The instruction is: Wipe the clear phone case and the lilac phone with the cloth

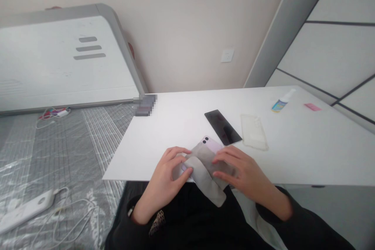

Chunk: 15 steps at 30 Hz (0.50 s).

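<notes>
Phone (208,142) between left hand (164,179) and right hand (241,168)

Legible text: none. Positions are clock bearings taken from the lilac phone (211,143), whose exposed back shows no visible lettering. Spray bottle (279,105), 2 o'clock on the table (175,125): blue-and-white label, print too small to read. Pink slip (312,106), also 2 o'clock: no readable marks. Dark packet (145,105), 10 o'clock: pixelated, any markings unreadable.
</notes>
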Available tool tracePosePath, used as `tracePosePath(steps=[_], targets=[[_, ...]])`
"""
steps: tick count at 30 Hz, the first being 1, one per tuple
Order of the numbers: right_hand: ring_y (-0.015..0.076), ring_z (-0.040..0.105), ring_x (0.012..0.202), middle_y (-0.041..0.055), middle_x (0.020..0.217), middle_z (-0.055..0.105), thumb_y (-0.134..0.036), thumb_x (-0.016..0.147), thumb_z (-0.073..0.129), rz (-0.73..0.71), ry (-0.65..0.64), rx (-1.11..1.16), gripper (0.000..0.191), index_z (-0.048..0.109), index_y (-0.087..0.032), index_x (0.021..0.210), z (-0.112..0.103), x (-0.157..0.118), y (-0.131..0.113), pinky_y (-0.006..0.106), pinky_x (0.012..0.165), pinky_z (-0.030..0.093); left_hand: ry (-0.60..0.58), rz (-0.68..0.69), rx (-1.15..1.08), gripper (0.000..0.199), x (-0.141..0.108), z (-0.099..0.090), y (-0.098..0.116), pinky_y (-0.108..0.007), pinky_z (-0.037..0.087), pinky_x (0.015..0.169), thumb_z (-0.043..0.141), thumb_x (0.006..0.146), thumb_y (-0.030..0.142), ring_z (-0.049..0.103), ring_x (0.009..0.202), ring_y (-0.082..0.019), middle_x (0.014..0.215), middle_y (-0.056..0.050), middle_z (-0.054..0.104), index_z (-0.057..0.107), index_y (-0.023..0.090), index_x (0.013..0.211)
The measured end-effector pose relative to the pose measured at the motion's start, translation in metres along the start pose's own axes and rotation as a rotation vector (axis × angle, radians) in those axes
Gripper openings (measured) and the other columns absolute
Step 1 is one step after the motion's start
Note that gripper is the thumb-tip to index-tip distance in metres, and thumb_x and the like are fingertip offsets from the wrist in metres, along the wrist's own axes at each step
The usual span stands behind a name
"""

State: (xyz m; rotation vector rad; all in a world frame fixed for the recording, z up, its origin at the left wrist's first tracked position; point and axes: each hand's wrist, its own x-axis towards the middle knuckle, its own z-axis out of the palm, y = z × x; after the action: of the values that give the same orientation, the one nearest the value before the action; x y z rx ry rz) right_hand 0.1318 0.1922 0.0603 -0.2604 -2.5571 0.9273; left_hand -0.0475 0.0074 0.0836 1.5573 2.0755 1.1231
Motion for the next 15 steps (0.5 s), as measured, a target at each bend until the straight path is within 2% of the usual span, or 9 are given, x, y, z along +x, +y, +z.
tracePosePath(steps=[2,4,7,10,12,15], targets=[[0.0271,0.060,0.100,0.0082,0.106,0.067,-0.054,0.091,0.069,-0.027,-0.092,0.031,0.033,0.069,-0.023,0.102,0.005,-0.002,-0.007,0.041,0.088,0.050,0.004,-0.012,-0.050,0.009,0.001,0.002,0.002,-0.042,0.045,0.105,0.061,0.094,0.027,0.055,0.120,-0.025,0.111,-0.006,0.069,0.065,0.023,0.087],[0.0274,0.058,0.102,0.0085,0.109,0.065,-0.050,0.087,0.075,-0.013,-0.130,0.054,0.031,0.070,-0.023,0.101,0.009,-0.003,-0.011,0.042,0.091,0.049,0.020,-0.043,-0.073,0.011,0.002,0.003,0.003,-0.041,0.046,0.103,0.062,0.094,0.028,0.056,0.119,-0.025,0.106,-0.006,0.069,0.065,0.022,0.085],[0.0259,0.056,0.102,0.0081,0.111,0.062,-0.040,0.091,0.072,0.032,-0.131,0.101,0.017,0.069,-0.023,0.090,0.012,-0.003,-0.014,0.042,0.093,0.048,0.043,-0.074,-0.080,0.013,0.002,0.004,0.003,-0.039,0.048,0.100,0.062,0.093,0.029,0.059,0.116,-0.025,0.107,-0.007,0.068,0.067,0.021,0.084],[0.0245,0.056,0.104,0.0075,0.112,0.063,-0.035,0.095,0.062,0.049,-0.090,0.202,0.018,0.063,-0.022,0.083,0.008,-0.002,-0.019,0.040,0.094,0.046,0.082,-0.084,-0.098,0.012,0.001,0.004,0.002,-0.037,0.049,0.097,0.062,0.093,0.030,0.062,0.109,-0.024,0.106,-0.007,0.067,0.068,0.021,0.087],[0.0225,0.059,0.097,0.0064,0.103,0.065,-0.036,0.098,0.056,0.080,-0.077,0.281,0.020,0.060,-0.022,0.085,0.004,-0.002,-0.022,0.036,0.088,0.047,0.094,-0.096,-0.113,0.013,0.001,0.005,0.001,-0.036,0.050,0.095,0.062,0.093,0.031,0.063,0.105,-0.022,0.104,-0.007,0.067,0.068,0.020,0.089],[0.0175,0.057,0.070,0.0002,0.075,0.062,-0.045,0.102,0.048,0.210,-0.134,0.339,0.030,0.056,-0.021,0.085,0.004,0.002,-0.022,0.028,0.064,0.043,0.090,-0.117,-0.098,0.016,0.005,0.010,-0.004,-0.035,0.051,0.090,0.060,0.094,0.033,0.063,0.098,-0.021,0.099,-0.006,0.066,0.067,0.020,0.088]])
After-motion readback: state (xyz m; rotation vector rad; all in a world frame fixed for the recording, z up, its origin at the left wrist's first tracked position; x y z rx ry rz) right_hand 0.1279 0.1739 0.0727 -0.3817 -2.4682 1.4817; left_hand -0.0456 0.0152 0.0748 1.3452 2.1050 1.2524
